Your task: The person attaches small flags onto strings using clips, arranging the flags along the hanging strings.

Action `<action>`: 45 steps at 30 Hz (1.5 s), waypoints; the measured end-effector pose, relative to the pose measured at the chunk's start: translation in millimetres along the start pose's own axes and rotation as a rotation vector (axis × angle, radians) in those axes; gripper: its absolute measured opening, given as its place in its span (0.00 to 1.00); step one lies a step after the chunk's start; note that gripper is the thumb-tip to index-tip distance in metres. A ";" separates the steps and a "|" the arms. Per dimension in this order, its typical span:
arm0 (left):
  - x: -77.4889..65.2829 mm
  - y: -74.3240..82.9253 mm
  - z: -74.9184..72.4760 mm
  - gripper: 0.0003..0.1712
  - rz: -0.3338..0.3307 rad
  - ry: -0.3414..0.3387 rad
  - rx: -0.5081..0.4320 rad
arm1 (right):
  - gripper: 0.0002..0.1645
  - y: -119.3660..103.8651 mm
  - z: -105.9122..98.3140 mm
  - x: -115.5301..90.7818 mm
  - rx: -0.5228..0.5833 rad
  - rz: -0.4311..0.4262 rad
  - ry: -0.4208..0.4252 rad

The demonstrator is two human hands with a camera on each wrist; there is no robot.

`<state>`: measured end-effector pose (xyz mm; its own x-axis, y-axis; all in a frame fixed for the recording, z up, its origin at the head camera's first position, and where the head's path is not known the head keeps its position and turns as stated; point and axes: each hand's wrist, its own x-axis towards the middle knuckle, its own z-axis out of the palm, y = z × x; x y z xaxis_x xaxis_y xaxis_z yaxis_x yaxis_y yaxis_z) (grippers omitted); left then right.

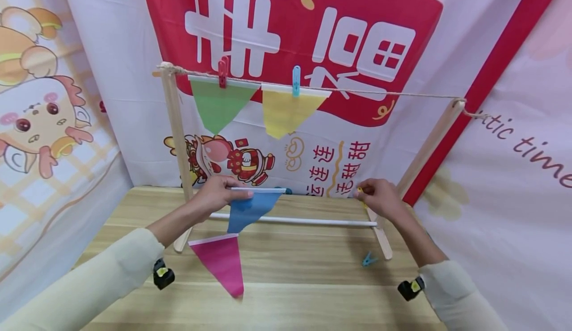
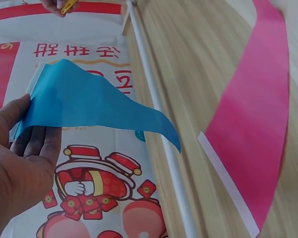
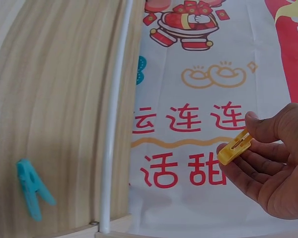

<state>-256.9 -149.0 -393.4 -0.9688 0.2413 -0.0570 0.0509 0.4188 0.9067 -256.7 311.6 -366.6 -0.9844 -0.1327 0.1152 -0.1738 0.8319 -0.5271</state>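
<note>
My left hand (image 1: 219, 194) pinches a blue triangular pennant (image 1: 254, 209) by its white top edge, thumb in front and fingers behind. The pennant's tip hangs down and bends in the left wrist view. In my right hand (image 3: 280, 158) a yellow clothespin (image 3: 235, 148) is held between thumb and fingers, near the right post. Above both hands, a green pennant (image 1: 223, 103) hangs on the twine (image 1: 380, 92) under a red clothespin (image 1: 223, 73). Beside it a yellow pennant (image 1: 290, 110) hangs under a blue clothespin (image 1: 296, 81). A pink pennant (image 1: 221, 261) lies flat on the table below my left hand.
Wooden posts (image 1: 176, 132) stand at either end of the twine, joined low down by a white rod (image 1: 313, 221). A teal clothespin (image 1: 368, 259) lies on the wooden table (image 1: 304, 271) near the right foot. Printed cloth (image 1: 134, 98) hangs behind.
</note>
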 end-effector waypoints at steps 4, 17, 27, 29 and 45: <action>1.7 6.1 2.2 0.22 0.021 0.009 0.020 | 0.23 -4.5 -5.5 1.1 0.006 -0.002 -0.009; 5.6 23.0 6.2 0.20 0.064 0.001 0.066 | 0.23 -16.6 -19.9 6.8 -0.012 -0.050 0.044; 12.9 41.4 7.8 0.18 0.105 0.066 0.045 | 0.22 -27.4 -27.4 9.4 0.011 -0.025 0.035; 13.8 44.4 8.4 0.18 0.106 0.077 0.029 | 0.22 -29.1 -28.5 9.9 0.016 -0.030 0.033; 16.1 65.8 14.0 0.15 0.130 0.124 -0.025 | 0.21 -37.4 -36.9 11.8 0.024 -0.049 0.048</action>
<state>-265.8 -105.3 -340.5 -0.9770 0.1814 0.1120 0.1732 0.3687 0.9133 -260.8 298.9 -314.5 -0.9725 -0.1461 0.1815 -0.2227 0.8117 -0.5400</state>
